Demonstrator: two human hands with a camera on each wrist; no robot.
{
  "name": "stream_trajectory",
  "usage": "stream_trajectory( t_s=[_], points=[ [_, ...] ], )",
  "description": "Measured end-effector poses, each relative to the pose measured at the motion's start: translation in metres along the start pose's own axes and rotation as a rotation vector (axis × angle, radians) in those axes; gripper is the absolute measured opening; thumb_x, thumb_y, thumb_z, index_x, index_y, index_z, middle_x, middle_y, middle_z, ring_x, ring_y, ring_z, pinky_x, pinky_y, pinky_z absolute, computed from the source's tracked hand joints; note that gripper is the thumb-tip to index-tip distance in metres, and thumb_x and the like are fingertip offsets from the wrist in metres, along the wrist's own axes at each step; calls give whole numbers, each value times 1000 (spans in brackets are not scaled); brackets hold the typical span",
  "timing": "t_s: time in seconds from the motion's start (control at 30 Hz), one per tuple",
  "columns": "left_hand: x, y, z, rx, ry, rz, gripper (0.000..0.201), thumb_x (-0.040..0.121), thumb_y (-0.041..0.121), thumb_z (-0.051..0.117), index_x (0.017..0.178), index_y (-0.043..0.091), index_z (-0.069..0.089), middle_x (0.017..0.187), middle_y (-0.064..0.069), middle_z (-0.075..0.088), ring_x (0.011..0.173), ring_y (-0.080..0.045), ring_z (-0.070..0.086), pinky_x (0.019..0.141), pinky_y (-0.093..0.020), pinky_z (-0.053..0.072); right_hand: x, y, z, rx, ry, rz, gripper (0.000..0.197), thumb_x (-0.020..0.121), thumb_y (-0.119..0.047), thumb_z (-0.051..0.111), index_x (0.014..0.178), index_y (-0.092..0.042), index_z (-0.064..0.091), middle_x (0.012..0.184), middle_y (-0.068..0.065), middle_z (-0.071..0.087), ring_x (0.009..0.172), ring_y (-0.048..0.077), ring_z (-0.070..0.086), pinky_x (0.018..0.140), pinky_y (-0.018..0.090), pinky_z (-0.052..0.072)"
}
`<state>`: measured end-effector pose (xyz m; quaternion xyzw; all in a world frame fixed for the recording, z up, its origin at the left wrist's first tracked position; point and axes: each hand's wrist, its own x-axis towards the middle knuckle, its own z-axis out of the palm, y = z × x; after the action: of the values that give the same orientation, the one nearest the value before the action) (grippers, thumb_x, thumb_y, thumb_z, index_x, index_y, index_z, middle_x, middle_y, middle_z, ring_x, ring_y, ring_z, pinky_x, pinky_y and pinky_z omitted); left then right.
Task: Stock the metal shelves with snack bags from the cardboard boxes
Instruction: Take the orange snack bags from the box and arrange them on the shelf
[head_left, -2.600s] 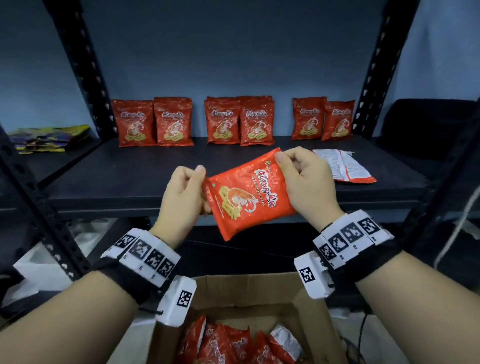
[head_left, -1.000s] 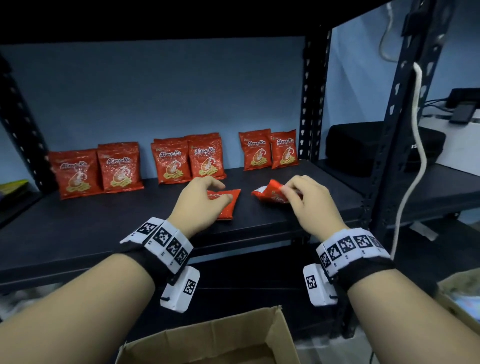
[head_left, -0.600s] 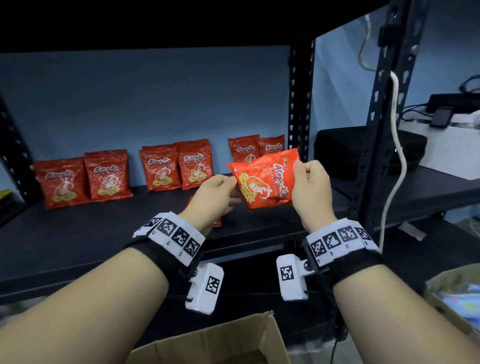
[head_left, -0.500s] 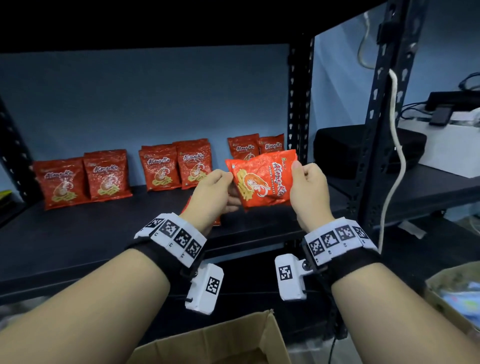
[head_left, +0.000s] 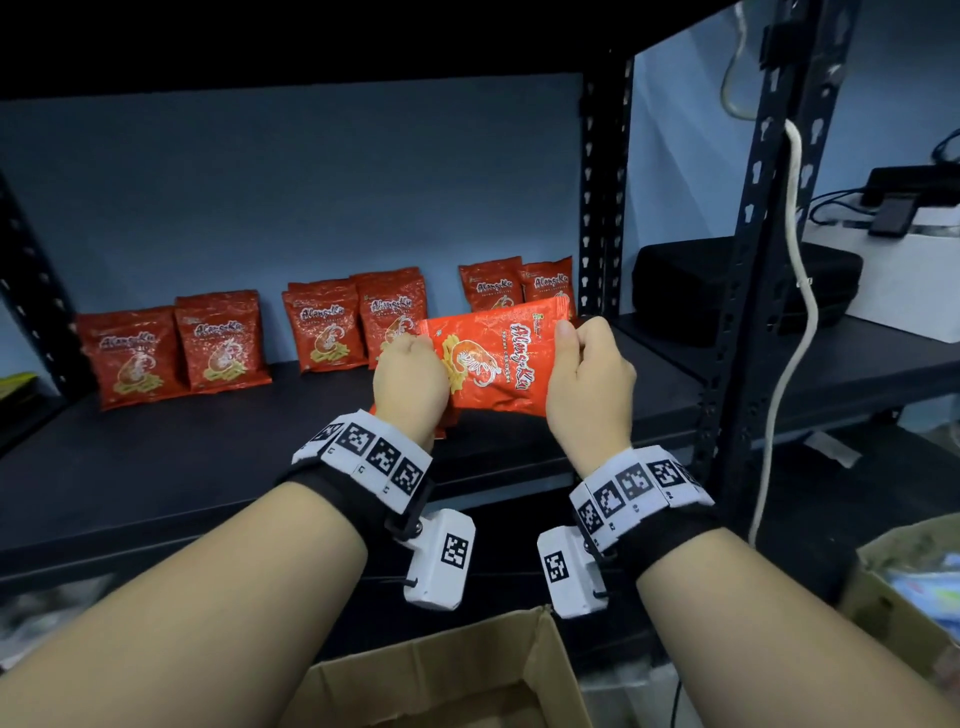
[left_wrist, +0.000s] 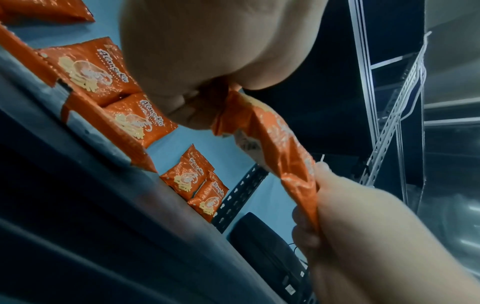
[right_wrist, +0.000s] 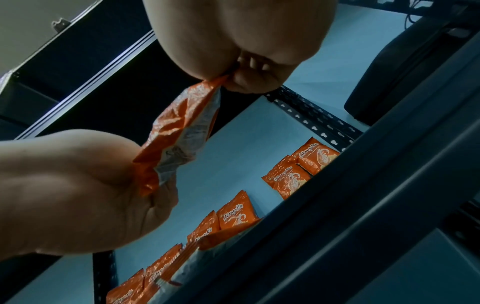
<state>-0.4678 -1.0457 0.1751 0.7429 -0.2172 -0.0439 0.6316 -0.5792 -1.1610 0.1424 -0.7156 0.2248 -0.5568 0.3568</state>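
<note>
While six red bags lean along the shelf (head_left: 218, 457) back, your left hand (head_left: 410, 384) and right hand (head_left: 589, 382) pinch one prawn cracker bag (head_left: 496, 358) — an end each — above it.

- The bag lying flat on the shelf (head_left: 156, 467) is mostly covered by the left hand (head_left: 410, 384) and the held snack bag (head_left: 498, 358); only a red sliver shows
- The held bag hides the lower part of the rightmost pair of bags (head_left: 519, 283)
- The cardboard box (head_left: 441, 680) is cut off by the bottom edge, its contents out of sight
- The small print on the bags is unreadable
</note>
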Motion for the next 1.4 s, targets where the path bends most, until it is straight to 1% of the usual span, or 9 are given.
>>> stream_trajectory(
  t_s=[0.1,0.23,0.4,0.5,0.67,0.87,1.13,1.27,1.4],
  points=[
    [1,-2,0,80,133,101,35,106,24,33,84,10,56,100,-21,63,98,-41,60,93,-50,49,0,-3,0,-11,15,-25,38,110,-30,44,75,-17,35,59,-7,39,49,2,41,46,15,34],
    [-3,-3,-1,164,159,249,41,111,29,29,78,13,47,84,-3,54,83,-25,52,86,-46,44,6,-2,-4,-8,11,-3,40,110,-31,44,74,-15,37,61,-3,39,51,3,38,47,15,33],
    [-4,-11,-12,231,123,412,42,111,33,32,76,13,44,74,0,50,70,-18,49,70,-40,39,11,5,-10,-31,-52,-7,43,110,-31,44,75,-6,40,65,-1,40,55,4,36,51,15,35],
    [-8,-15,-22,246,118,474,41,112,31,33,81,6,45,71,0,48,59,-7,42,59,-24,37,10,6,-10,-24,-112,-11,43,110,-30,45,79,0,42,65,-2,42,56,3,37,53,16,35],
    [-8,-13,-32,286,147,462,39,112,29,34,77,14,43,70,1,47,60,-9,41,55,-14,36,7,1,-4,-21,-112,-16,40,109,-29,45,76,-7,43,66,-2,44,58,4,39,53,18,36],
    [-10,-16,-36,258,185,444,41,111,27,35,73,15,41,70,2,46,60,-7,40,55,-14,34,2,-5,2,1,-99,31,44,109,-32,45,81,2,45,70,5,49,60,11,42,54,31,39],
    [-17,-17,-43,271,169,457,41,111,28,34,72,19,39,71,4,46,60,-4,44,56,-13,34,4,-9,-1,-48,-132,-4,41,109,-33,45,76,-10,43,67,-2,46,55,1,41,52,15,37],
    [-16,-16,-52,97,51,382,33,109,25,41,77,18,42,71,0,55,59,-1,52,60,-25,45,22,-17,-13,-47,-222,-63,43,108,-37,45,83,-2,46,70,-1,48,57,4,40,53,20,37],
    [-18,-11,-60,-172,-152,221,16,107,26,52,93,18,51,77,-6,69,62,-25,68,60,-39,59,32,-28,-23,-25,-265,-81,40,108,-37,46,88,-2,51,79,6,54,69,12,49,65,30,44]
  ],
)
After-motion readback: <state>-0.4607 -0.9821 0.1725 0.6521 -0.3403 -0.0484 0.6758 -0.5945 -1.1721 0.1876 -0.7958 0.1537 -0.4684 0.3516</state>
